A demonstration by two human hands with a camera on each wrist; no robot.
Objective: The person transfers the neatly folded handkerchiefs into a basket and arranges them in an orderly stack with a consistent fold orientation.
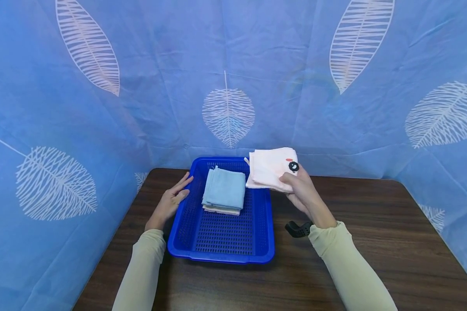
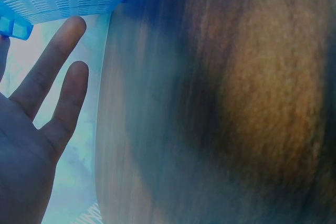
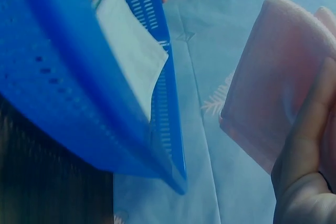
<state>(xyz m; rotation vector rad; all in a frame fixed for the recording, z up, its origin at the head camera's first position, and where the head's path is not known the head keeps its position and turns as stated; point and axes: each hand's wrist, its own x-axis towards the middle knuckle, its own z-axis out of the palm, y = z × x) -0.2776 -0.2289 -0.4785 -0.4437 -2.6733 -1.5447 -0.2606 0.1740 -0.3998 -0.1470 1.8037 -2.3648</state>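
Observation:
My right hand [image 1: 303,190] pinches a folded pale pink towel [image 1: 270,166] with the thumb on top. A small black-and-white face motif and an orange-red mark show near the held corner. The towel is raised at the right rim of a blue plastic basket [image 1: 266,255], overlapping it in the head view. In the right wrist view, the folded towel [image 3: 278,82] hangs beside the basket wall. Inside the basket lies a folded light blue towel [image 1: 225,188] on a whitish folded cloth [image 1: 222,211]. My left hand [image 1: 171,203] rests at the basket's left rim, fingers extended.
The basket stands on a dark brown wooden table [image 1: 358,211] near its back edge. A blue curtain [image 1: 171,108] with white leaf prints hangs behind and at both sides. A black strap-like device [image 1: 297,229] sits at my right wrist.

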